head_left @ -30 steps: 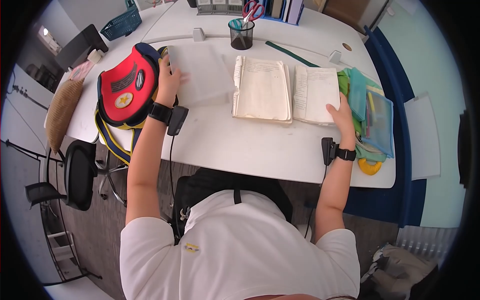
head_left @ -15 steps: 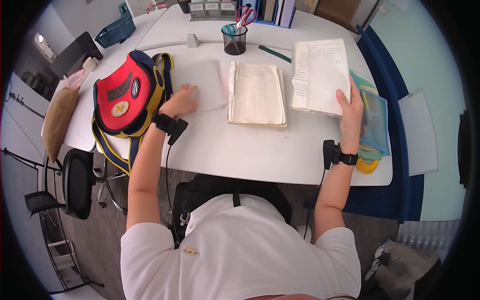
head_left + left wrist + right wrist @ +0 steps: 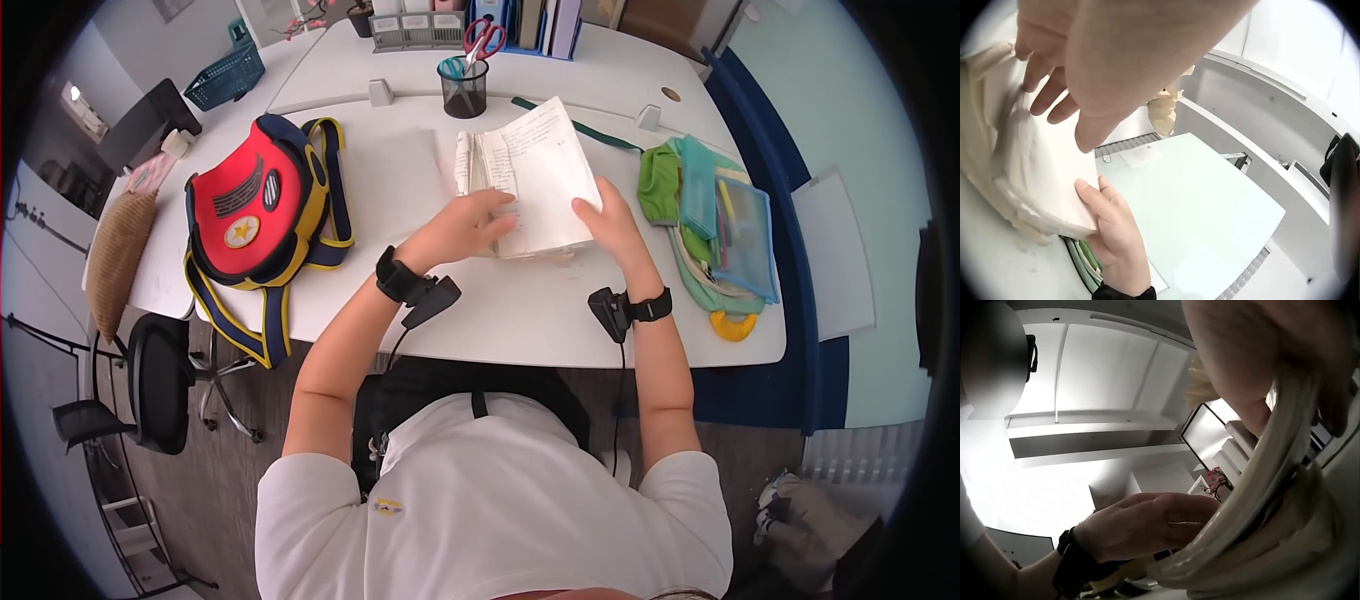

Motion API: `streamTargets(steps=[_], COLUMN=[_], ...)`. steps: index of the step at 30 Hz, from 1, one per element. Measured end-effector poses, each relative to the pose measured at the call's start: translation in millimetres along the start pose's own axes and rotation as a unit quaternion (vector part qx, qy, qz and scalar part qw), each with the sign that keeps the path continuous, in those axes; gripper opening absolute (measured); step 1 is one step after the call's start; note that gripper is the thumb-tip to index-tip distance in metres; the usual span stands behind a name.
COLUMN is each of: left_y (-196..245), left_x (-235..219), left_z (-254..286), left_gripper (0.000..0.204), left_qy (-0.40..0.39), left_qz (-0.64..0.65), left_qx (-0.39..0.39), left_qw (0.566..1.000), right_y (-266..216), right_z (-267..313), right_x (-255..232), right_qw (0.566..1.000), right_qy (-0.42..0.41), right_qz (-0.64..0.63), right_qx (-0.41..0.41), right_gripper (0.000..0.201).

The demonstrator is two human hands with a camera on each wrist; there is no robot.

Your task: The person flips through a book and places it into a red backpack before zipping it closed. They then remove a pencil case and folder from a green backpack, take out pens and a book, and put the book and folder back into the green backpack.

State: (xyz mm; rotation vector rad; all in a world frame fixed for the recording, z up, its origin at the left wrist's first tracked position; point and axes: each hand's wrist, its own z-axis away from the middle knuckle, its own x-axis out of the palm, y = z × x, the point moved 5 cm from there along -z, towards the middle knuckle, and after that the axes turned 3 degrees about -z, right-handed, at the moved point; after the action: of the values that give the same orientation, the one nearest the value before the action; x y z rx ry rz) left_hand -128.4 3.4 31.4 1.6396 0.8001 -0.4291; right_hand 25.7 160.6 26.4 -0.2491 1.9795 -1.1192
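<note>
My right hand (image 3: 615, 225) grips a worn paper book (image 3: 550, 160) at its right edge, thumb on top of the page and fingers beneath. Tilted, the book overlaps a second worn book (image 3: 463, 168), which is mostly hidden under it. My left hand (image 3: 460, 228) is at the lower left of the held book, its fingers spread over the page. In the left wrist view, the fingertips of that hand reach the page surface (image 3: 1063, 162), and the right thumb presses near the opposite edge. A pale translucent sheet (image 3: 395, 180) lies to the left of the books.
A red, navy and yellow backpack (image 3: 235, 205) stands on the left. To the right lie a green bag (image 3: 658, 190) and a blue see-through pouch (image 3: 748, 245). Behind the books are a mesh pen cup (image 3: 463, 95) with scissors and a dark green strip (image 3: 605, 138).
My right hand has lifted its book off the right side and brought it left over the other book. My left hand has left the translucent sheet and moved right to the books.
</note>
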Motion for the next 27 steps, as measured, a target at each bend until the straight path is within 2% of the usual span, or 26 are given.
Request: streamTargets(steps=[1,2,4,5,7,8,10,11,13,16,20,23,27], left_y=[4,6,4,3,3,4,4,3,4,-10,-21,-16,-22], left_x=[1,3,2,1,-10,-16,-32,-39,-53,-66,-77,-76,-65], left_z=[-1,-2,-4,-5,-12,-15,-15,-12,-7,3,20,26,25], left_gripper=[0.037,0.036,0.040,0.043,0.045,0.047,0.045,0.044,0.039,0.033,0.026,0.025,0.025], left_qy=[-0.019,-0.038,0.020,0.049,0.091,0.112,0.134,0.145,0.155,0.148,0.125,0.133,0.112], left_qz=[0.007,0.013,0.072,0.101,0.153,0.178,0.268,0.312,0.305,0.303,0.319,0.293,0.268], left_qx=[-0.026,-0.052,-0.044,-0.040,-0.046,-0.049,-0.105,-0.133,-0.133,-0.123,-0.150,-0.206,-0.205], left_qw=[0.999,0.998,0.996,0.993,0.983,0.976,0.948,0.930,0.930,0.933,0.927,0.924,0.935], right_y=[-2,-5,-21,-27,-62,-68,-78,-84,-96,-105,-95,-90,-90], right_z=[1,1,1,1,5,5,4,6,12,20,17,15,17], right_x=[-1,-2,-3,0,9,16,30,36,50,64,66,66,69], right_qw=[0.998,0.997,0.995,0.995,0.948,0.943,0.928,0.940,0.948,0.954,0.956,0.953,0.950], right_qy=[0.005,0.014,0.031,-0.031,-0.154,-0.170,-0.203,-0.215,-0.234,-0.239,-0.219,-0.227,-0.233], right_qz=[0.065,0.052,0.026,-0.077,-0.278,-0.286,-0.301,-0.238,-0.108,-0.037,-0.010,-0.006,-0.006], right_qx=[-0.026,-0.047,-0.089,-0.062,-0.005,-0.030,-0.083,-0.118,-0.189,-0.176,-0.193,-0.199,-0.208], right_gripper=[0.040,0.042,0.048,0.051,0.059,0.062,0.069,0.070,0.073,0.074,0.076,0.076,0.076])
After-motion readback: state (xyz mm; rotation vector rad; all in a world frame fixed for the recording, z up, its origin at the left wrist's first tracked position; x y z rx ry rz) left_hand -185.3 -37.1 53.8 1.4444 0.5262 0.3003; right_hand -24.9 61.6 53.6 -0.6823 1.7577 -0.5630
